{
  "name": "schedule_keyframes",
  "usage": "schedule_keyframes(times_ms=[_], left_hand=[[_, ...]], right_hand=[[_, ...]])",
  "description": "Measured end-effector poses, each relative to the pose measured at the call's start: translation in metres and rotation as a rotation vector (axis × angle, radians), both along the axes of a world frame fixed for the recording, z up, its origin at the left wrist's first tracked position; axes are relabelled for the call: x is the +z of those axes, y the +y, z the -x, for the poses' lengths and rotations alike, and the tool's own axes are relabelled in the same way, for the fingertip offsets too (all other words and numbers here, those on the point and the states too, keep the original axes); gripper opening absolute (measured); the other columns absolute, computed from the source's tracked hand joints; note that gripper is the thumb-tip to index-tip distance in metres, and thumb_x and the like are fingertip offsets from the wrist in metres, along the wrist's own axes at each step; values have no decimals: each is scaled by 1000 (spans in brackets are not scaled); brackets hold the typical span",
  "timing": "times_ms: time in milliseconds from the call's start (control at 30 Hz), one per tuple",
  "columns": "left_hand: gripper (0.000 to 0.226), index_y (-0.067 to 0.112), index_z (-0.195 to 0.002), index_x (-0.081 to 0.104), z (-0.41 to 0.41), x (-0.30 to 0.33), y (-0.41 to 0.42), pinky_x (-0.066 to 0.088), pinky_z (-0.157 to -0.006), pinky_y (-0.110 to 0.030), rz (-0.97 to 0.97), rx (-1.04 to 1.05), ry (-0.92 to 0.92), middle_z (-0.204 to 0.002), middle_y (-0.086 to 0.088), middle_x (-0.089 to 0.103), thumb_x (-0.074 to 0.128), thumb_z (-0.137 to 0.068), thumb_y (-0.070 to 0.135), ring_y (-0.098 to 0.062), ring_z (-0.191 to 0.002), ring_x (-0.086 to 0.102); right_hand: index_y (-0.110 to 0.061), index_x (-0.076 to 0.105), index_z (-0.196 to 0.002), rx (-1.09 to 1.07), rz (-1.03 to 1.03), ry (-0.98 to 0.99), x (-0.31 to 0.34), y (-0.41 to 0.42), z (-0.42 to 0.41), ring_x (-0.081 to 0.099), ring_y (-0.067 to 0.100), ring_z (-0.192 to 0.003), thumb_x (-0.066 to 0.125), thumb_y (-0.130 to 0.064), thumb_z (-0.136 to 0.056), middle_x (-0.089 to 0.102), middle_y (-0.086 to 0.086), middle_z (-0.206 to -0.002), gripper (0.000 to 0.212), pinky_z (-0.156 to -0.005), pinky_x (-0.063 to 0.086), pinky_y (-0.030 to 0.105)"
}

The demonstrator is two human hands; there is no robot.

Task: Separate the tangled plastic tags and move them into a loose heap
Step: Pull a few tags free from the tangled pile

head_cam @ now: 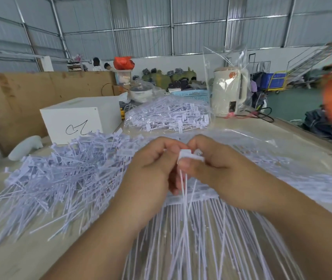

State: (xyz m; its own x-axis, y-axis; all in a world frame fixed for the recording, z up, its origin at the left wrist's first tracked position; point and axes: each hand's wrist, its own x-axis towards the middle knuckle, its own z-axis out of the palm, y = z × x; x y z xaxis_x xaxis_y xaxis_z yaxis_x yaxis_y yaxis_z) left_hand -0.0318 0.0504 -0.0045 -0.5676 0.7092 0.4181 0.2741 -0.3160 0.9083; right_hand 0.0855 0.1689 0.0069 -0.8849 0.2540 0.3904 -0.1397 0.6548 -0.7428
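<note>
Both hands meet at the middle of the table over a small bunch of white plastic tags (190, 155). My left hand (151, 168) grips the bunch from the left, and my right hand (211, 164) pinches the tag heads from the right. The tags' long thin tails hang down between my hands. A big loose heap of tags (60, 174) lies on the table to the left. Under and in front of my hands lie joined tags (193, 229) with their tails running toward me.
A clear bag of tags (167, 116) lies at the back centre. A white box (78, 118) stands at the back left, a cream kettle (229, 91) in clear plastic at the back right. Clear plastic sheeting (282, 158) covers the table's right side.
</note>
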Motion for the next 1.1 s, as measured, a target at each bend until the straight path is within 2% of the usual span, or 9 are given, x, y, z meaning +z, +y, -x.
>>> schedule_keyframes(times_ms=[100, 300, 367, 433, 533, 667, 800, 933, 1100], left_hand=[[24, 18, -82, 72, -4, 1, -2, 42, -43, -23, -10, -139, -22, -63, -18, 56, 53, -96, 20, -16, -45, 50], [18, 17, -83, 72, -1, -2, -1, 43, -47, -25, 56, -207, -43, -54, -7, 55, 62, -79, 32, -16, -46, 49], [17, 18, -81, 73, 2, -2, -1, 42, -46, -25, 71, -188, -72, -56, -18, 54, 62, -78, 31, -18, -45, 48], [12, 22, -79, 74, 5, -3, -1, 41, -45, -24, 62, -153, -69, -63, -23, 55, 66, -78, 31, -18, -47, 49], [9, 25, -78, 74, 5, -5, 0, 41, -43, -22, 12, -151, -38, -58, -9, 59, 68, -80, 30, -14, -45, 50], [10, 27, -77, 73, 3, -3, -1, 43, -43, -23, 11, -126, 0, -53, -4, 59, 76, -76, 37, -13, -42, 51], [10, 26, -72, 72, -3, -3, 1, 43, -45, -22, -79, -59, -61, -55, -5, 60, 66, -73, 34, -14, -43, 50], [11, 16, -69, 69, 0, 2, 1, 43, -45, -23, -221, -50, -396, -58, -4, 58, 62, -76, 21, -14, -49, 48], [17, 20, -79, 70, -1, 2, -2, 37, -39, -19, -57, 25, -148, -48, -2, 52, 61, -90, 12, -14, -38, 43]], right_hand=[[-11, 52, -104, 55, 29, -34, 1, -4, -1, 64, 40, -89, 54, -40, -96, 70, 14, -89, 30, -85, 46, 62], [-20, 51, -103, 12, -48, -107, 3, -6, -2, 62, 48, -83, 56, -45, -93, 67, 26, -88, 28, -75, 47, 65], [-18, 57, -103, 26, -42, -126, 7, -3, -5, 64, 40, -78, 63, -41, -91, 69, 18, -84, 27, -72, 50, 58], [-14, 64, -94, 3, -63, -165, 11, 2, -10, 58, 15, -57, 67, -42, -88, 63, -8, -63, 30, -57, 45, 38], [-11, 59, -68, -42, -72, -221, 14, 7, -13, 47, 11, -50, 62, -42, -92, 53, -7, -52, 39, -58, 39, 35], [-16, 45, -58, -50, -83, -187, 16, 4, -12, 34, 13, -49, 61, -40, -93, 35, -4, -53, 45, -53, 28, 31], [-8, 46, -65, -96, -27, -25, 12, -4, -6, 33, 15, -53, 61, -35, -93, 32, -4, -57, 42, -51, 28, 31], [-2, 42, -71, -359, 71, 297, 20, 1, -7, 29, 10, -46, 58, -46, -91, 31, -4, -56, 51, -42, 28, 19], [-35, 56, -105, -136, -26, 22, 16, -3, -12, 39, 11, -45, 63, -50, -84, 48, -11, -54, 27, -44, 34, 26]])
